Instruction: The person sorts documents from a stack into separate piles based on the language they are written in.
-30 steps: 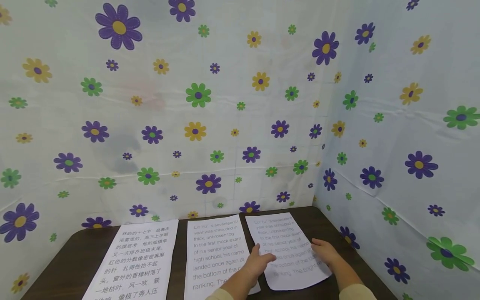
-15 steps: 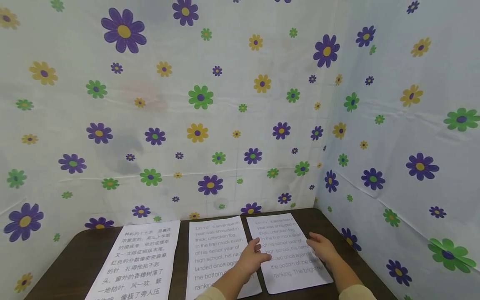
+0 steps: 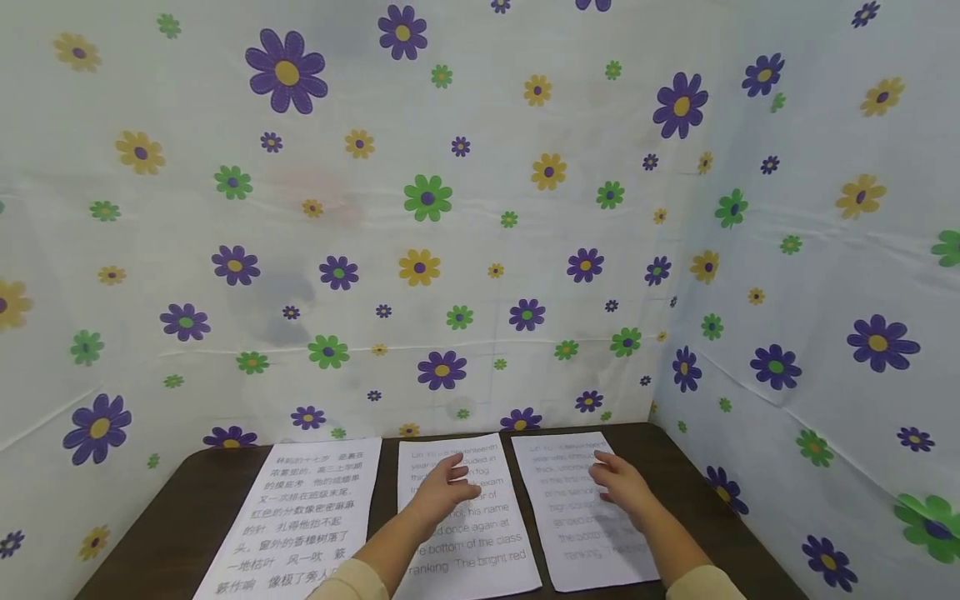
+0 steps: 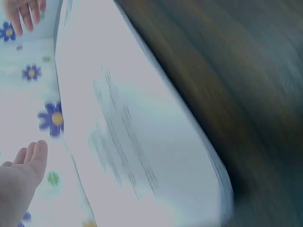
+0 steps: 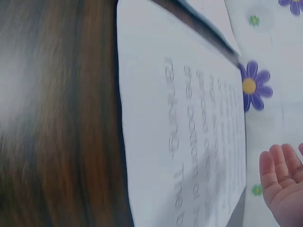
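Three printed paper sheets lie side by side on a dark wooden table. Over the middle English sheet (image 3: 480, 542) hovers my left hand (image 3: 438, 493), fingers loosely bent, thumb apart, holding nothing. My right hand (image 3: 624, 487) is raised over the right English sheet (image 3: 570, 517), its fingers relaxed and nothing in its grasp. Chinese text covers the left sheet (image 3: 300, 517), which neither hand is near. In the left wrist view, the left hand (image 4: 23, 182) is held above a blurred sheet. The right wrist view has the right hand (image 5: 286, 184) with straight fingers beside the lettering.
The dark wooden table (image 3: 180, 508) has rounded back corners and shows around the sheets. Behind it and to the right hangs white cloth (image 3: 480, 250) with purple, green and yellow flowers.
My left hand has moved leftward and up from between the sheets to over the middle one. The right hand has left the right sheet's edge; that sheet, bowed earlier, now lies flat.
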Motion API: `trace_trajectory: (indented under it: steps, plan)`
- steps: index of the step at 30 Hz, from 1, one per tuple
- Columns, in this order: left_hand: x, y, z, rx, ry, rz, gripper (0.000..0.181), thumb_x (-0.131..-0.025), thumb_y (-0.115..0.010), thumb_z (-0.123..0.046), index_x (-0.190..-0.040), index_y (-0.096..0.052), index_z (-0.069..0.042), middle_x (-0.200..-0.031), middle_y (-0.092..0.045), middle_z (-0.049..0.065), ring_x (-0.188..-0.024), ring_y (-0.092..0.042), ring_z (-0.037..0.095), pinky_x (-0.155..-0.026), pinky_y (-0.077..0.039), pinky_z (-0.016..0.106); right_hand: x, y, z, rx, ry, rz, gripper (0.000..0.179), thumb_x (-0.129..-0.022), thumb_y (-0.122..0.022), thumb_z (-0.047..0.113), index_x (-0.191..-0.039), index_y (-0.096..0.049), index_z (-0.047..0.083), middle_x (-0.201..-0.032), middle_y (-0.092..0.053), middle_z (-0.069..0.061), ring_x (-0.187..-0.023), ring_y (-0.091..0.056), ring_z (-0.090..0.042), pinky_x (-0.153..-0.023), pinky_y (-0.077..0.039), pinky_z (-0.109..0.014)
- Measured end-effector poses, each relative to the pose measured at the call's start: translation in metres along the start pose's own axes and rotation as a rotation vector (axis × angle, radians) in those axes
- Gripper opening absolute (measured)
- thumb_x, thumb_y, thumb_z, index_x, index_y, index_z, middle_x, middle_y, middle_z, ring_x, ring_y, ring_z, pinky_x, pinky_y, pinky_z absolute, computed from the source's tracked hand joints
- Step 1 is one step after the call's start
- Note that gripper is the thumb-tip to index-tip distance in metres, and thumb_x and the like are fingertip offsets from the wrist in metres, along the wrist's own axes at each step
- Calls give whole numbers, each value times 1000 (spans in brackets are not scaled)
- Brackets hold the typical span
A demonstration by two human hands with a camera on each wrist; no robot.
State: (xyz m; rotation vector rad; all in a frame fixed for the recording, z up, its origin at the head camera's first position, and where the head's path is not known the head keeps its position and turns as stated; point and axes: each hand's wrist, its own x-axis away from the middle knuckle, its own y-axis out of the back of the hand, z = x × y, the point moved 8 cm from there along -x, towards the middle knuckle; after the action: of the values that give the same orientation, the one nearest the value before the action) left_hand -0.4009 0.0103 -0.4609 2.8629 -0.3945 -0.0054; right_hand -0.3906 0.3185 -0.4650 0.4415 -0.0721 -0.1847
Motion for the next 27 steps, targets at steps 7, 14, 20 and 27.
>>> trace_trajectory:
  steps: [7, 14, 20, 27]
  plan:
    - [9, 41, 3, -17, 3, -65, 80, -84, -71, -19, -149, -31, 4, -144, -46, 28, -130, -48, 46, -105, -43, 58, -2, -22, 13, -42, 21, 42, 54, -97, -55, 19, -143, -41, -6, -137, -51, -32, -122, -54, -46, -92, -55, -49]
    - [14, 74, 9, -21, -10, -120, 80, -84, -71, -16, -148, -30, 8, -144, -45, 31, -131, -46, 49, -106, -42, 60, -3, -41, 24, -52, 47, 82, 52, -97, -54, 19, -142, -42, -6, -138, -51, -32, -121, -55, -46, -92, -55, -49]
    - [21, 97, 16, -32, -8, -151, 79, -84, -70, -15, -146, -29, 11, -144, -43, 33, -132, -43, 51, -107, -40, 60, -3, -57, 26, -36, 59, 85, 51, -96, -55, 17, -140, -45, -7, -132, -56, -30, -118, -58, -43, -89, -57, -46]
    - [31, 116, 36, -80, 71, -191, 77, -82, -68, -14, -144, -33, 12, -142, -44, 34, -127, -49, 50, -104, -45, 56, -2, -81, 23, -6, 36, 116, 53, -94, -58, 20, -139, -47, -5, -129, -58, -27, -114, -61, -40, -85, -58, -42]
